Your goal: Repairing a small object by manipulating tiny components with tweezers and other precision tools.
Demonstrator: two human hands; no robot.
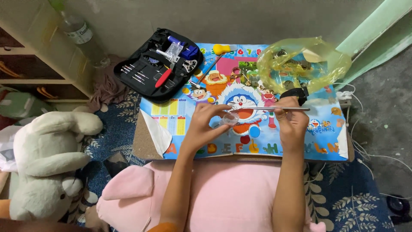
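The left hand pinches a small clear round case at its fingertips, and the right hand is closed around long metal tweezers whose tip reaches just above that case, so work on it looks mid-way, nothing yet set down. Beyond the hands lie an open tool kit and a yellow plastic bag, with bare cartoon board to the right.

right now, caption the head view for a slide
Left hand pinches a small clear round part while right hand holds a thin metal tool over a cartoon lap board.
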